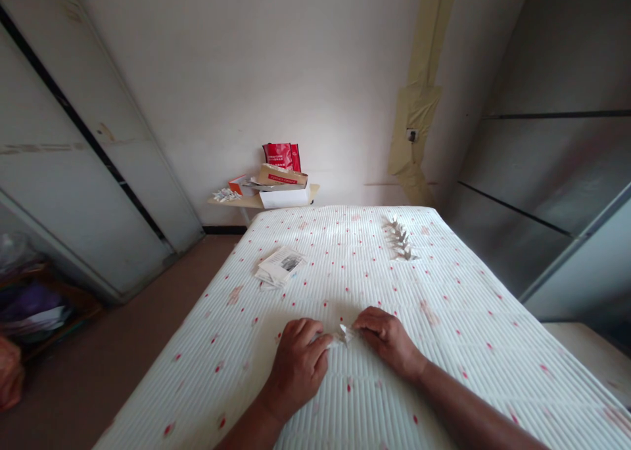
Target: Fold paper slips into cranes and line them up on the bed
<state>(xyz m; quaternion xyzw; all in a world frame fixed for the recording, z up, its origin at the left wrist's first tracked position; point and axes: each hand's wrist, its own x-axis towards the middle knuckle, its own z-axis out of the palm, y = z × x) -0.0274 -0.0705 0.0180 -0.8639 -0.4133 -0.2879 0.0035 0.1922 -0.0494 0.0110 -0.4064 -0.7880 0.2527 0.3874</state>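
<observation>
Between my two hands, low over the bed, is a small folded paper crane [345, 334]. My left hand [300, 361] is closed on its left side, thumb and fingers pinched together. From the right, my right hand [387, 338] pinches the opposite side, with the fingertips hiding part of the paper. Further up on the right, several finished-looking paper cranes [401, 236] stand in a row. To the left lies a loose stack of printed paper pieces [280, 267].
The bed [340, 286] has a white ribbed cover with red dots. Behind it, a small table [251, 202] bears boxes [284, 196], a red bag [282, 156] and a heap of small white pieces [227, 194]. Cabinets [83, 135] stand left; grey panels [552, 108] rise right.
</observation>
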